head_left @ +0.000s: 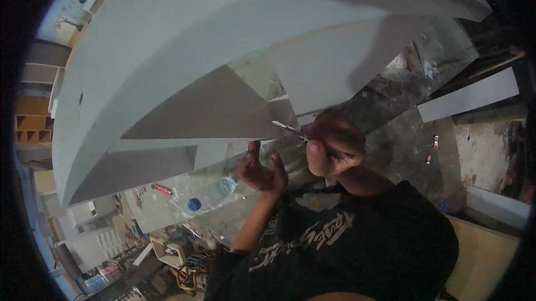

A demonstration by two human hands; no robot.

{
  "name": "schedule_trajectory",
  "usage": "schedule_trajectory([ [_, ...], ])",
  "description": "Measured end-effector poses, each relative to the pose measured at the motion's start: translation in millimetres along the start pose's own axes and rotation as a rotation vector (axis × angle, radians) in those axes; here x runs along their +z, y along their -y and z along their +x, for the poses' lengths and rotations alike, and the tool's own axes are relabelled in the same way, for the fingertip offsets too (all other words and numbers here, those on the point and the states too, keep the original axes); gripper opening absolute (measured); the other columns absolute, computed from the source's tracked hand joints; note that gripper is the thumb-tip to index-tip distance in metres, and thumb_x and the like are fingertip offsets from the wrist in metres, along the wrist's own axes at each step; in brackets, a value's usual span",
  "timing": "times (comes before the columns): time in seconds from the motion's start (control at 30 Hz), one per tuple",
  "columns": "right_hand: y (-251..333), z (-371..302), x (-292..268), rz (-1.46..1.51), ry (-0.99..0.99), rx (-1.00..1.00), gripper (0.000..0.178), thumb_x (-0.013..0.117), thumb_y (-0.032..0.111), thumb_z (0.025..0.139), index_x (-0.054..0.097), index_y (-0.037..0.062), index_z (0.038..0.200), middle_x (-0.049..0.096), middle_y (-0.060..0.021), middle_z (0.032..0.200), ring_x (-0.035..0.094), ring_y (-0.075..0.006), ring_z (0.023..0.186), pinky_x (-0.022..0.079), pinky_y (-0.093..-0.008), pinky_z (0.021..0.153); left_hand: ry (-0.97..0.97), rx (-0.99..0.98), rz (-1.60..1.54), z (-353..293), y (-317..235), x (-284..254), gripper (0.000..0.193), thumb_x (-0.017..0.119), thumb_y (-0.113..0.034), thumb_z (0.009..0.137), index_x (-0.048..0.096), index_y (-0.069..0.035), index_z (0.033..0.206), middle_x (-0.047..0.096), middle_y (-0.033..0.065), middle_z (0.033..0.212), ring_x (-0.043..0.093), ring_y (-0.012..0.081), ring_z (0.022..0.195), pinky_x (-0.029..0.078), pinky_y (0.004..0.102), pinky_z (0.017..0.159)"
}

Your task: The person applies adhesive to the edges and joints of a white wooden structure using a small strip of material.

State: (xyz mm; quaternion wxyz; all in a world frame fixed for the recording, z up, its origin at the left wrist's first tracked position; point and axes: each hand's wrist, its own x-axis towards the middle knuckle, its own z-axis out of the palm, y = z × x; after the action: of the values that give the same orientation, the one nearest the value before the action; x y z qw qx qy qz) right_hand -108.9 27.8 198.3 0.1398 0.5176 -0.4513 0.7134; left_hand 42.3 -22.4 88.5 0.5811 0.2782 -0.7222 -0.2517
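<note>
In my right hand [338, 142] I grip a slim tool with a pointed metal blade [286, 127]; its exact kind is not plain, since my fingers cover the handle. The blade points left, close to the corner of a grey-brown triangular panel [212, 106]. Just below that panel's lower edge is my left hand [262, 174], palm up, with thumb and forefinger apart and nothing seen between them. One fingertip reaches the edge. A large white curved board [167, 33] spreads above both hands, with a pale panel [329, 61] below its rim.
A clear bottle with a blue cap [194, 204] lies on the floor at left, near a red-handled tool [162, 190]. On the right rests a white strip of board [472, 95]. An open box [167, 249] and coiled cable [198, 262] are at lower left.
</note>
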Motion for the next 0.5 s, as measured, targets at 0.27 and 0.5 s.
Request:
schedule_trajectory([
  [0.27, 1.9, -4.8, -4.3, -0.078, 0.045, 0.009, 0.016, 0.064, 0.007, 0.083, 0.064, -0.0047, 0.094, 0.065, -0.0142, 0.078, 0.061, -0.0232, 0.067, 0.051, -0.0335, 0.059, 0.118, -0.012, 0.002, -40.9, 33.6, -10.2, 0.04, 0.063, -0.007, 0.089, 0.051, 0.006, 0.125, 0.051, 0.0179, 0.131, 0.056, 0.029, 0.112, 0.044, 0.0398, 0.097],
  [0.5, -0.9, -10.1, 8.7, -0.108, -0.097, -0.081, 0.018, 0.069, -0.001, 0.077, 0.07, -0.0035, 0.095, 0.066, -0.0101, 0.078, 0.058, -0.02, 0.062, 0.045, -0.0303, 0.055, 0.459, -0.147, 0.125, -55.1, 53.1, -28.5, 0.051, 0.062, -0.004, 0.088, 0.041, 0.005, 0.134, 0.054, 0.0202, 0.132, 0.06, 0.0292, 0.11, 0.045, 0.04, 0.099],
])
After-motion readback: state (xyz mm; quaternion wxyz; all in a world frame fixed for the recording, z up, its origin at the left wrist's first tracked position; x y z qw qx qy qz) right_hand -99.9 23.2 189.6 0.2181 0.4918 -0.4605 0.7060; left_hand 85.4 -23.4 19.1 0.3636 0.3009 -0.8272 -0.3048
